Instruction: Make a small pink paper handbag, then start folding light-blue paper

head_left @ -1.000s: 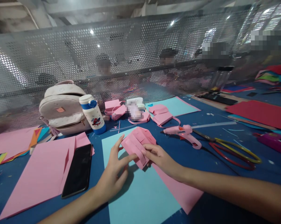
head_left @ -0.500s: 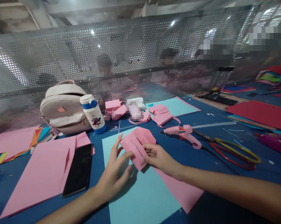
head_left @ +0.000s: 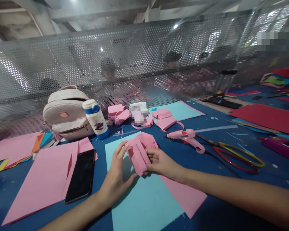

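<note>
Between left hand (head_left: 117,175), right hand (head_left: 162,162) — folded pink paper (head_left: 137,151)

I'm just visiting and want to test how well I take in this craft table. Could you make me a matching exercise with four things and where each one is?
Things:
1. black phone
2. pink glue gun
3. water bottle
4. folded pink piece

Places:
a. standing beside the pale backpack
b. held between the left hand and the right hand
c. lying on a pink sheet
d. on the blue table, next to the scissors

Pairs: 1-c, 2-d, 3-a, 4-b
</note>
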A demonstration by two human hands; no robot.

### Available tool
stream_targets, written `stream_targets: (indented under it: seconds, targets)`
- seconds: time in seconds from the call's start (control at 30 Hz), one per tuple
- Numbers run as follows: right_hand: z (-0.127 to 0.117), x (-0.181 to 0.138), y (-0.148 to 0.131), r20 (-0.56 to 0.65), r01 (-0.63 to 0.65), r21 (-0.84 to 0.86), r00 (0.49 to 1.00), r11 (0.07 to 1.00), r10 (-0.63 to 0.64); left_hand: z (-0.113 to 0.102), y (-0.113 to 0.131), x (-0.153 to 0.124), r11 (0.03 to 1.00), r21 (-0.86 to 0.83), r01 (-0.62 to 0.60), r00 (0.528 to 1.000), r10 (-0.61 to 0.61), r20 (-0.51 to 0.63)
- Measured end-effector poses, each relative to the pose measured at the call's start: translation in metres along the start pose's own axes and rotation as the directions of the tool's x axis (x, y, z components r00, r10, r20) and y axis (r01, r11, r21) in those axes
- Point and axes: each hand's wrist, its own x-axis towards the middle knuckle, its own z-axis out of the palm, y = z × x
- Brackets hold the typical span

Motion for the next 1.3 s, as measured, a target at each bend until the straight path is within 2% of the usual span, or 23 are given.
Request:
stream_targets:
  seconds: [0.2,0.43,0.67,1.03,1.3]
  targets:
    - [0.0,-0.002,0.0,-0.041,-0.063,-0.085,0.997,0.994,0.06,-0.001,0.002,0.0,0.996,0.02,-0.086,0.995,0.085,0.047]
    - [0.003,-0.001,-0.001,-0.068,-0.132,-0.048,0.989,0.99,0.128,0.0,0.006,-0.002,0.974,0.087,-0.21,0.976,0.205,0.068]
    - [0.009,-0.005,-0.004,-0.104,-0.109,-0.059,0.989,0.992,0.103,-0.001,0.009,-0.002,0.974,0.105,-0.198,0.979,0.191,0.073]
    - [0.007,-0.004,-0.005,-0.09,-0.085,-0.052,0.993,0.995,0.08,-0.001,0.011,-0.002,0.974,0.136,-0.181,0.982,0.171,0.081]
    - [0.008,-0.008,-0.009,-0.025,-0.001,-0.077,1.0,0.997,-0.001,0.0,0.009,-0.004,0.966,0.156,-0.204,0.977,0.193,0.086]
